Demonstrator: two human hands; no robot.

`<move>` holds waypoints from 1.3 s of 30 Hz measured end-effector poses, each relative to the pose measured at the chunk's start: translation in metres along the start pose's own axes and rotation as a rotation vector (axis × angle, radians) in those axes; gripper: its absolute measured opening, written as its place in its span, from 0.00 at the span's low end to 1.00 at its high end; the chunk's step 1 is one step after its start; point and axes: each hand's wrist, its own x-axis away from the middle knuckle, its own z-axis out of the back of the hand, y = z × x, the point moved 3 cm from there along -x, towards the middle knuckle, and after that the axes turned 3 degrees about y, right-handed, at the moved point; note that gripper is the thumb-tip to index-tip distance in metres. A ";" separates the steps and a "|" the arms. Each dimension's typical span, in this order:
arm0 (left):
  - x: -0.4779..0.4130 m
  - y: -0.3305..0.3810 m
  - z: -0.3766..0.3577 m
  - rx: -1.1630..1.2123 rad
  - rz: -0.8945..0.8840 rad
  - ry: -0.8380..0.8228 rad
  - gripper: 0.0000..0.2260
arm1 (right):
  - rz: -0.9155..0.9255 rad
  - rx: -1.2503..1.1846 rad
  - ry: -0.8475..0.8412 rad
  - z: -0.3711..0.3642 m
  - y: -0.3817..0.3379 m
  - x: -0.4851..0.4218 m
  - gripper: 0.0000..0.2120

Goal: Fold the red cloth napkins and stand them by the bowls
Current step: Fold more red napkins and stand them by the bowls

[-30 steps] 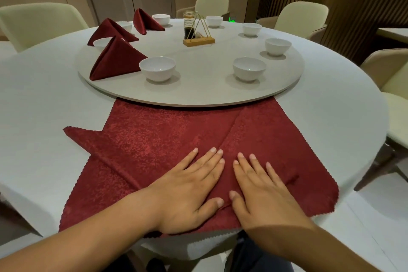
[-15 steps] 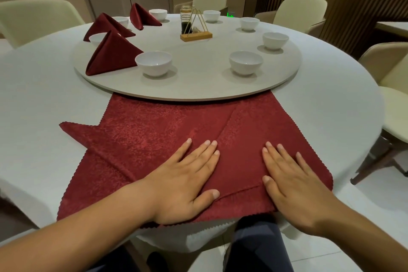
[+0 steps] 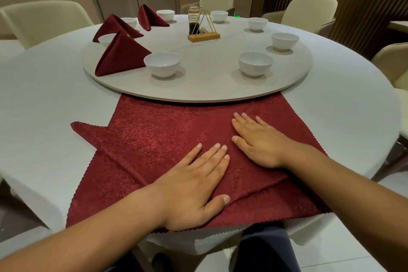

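A red cloth napkin lies spread on the white table in front of me, partly folded, its far edge tucked under the round turntable. My left hand presses flat on its near middle, fingers straight. My right hand lies flat on the fold further up and to the right. Three folded red napkins stand on the turntable at the left: one beside the nearest white bowl, another behind it, a third further back. More white bowls, such as the bowl, ring the turntable.
A wooden condiment stand with a glass bottle sits at the turntable's centre. Cream chairs surround the table, one at the left and one at the back right. The table edge is just below the napkin.
My right hand slid from beside my left hand out to the right, then up along the fold toward the turntable. My left hand stayed pressed in place.
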 end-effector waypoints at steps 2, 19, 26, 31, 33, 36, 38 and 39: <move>0.000 -0.001 -0.001 -0.002 -0.004 0.010 0.34 | -0.044 0.017 0.007 0.002 0.012 -0.015 0.30; 0.001 -0.002 0.000 0.044 0.005 0.010 0.35 | 0.271 -0.372 0.365 0.020 -0.036 0.080 0.03; 0.005 -0.001 0.007 0.141 -0.101 0.058 0.30 | 0.213 -0.539 0.245 -0.007 -0.032 0.107 0.07; 0.026 -0.008 0.012 0.184 -0.218 0.281 0.22 | 0.204 -0.527 0.297 -0.011 -0.034 0.110 0.04; 0.039 -0.013 0.012 0.246 -0.224 0.353 0.18 | 0.197 -0.535 0.283 -0.011 -0.034 0.110 0.03; 0.055 -0.018 0.012 0.325 -0.184 0.421 0.14 | 0.214 -0.516 0.272 -0.008 -0.035 0.108 0.04; 0.062 -0.019 0.013 0.337 -0.160 0.429 0.13 | 0.238 -0.466 0.269 -0.006 -0.037 0.107 0.06; 0.065 -0.019 0.014 0.328 -0.155 0.431 0.12 | 0.252 -0.432 0.269 -0.005 -0.038 0.107 0.09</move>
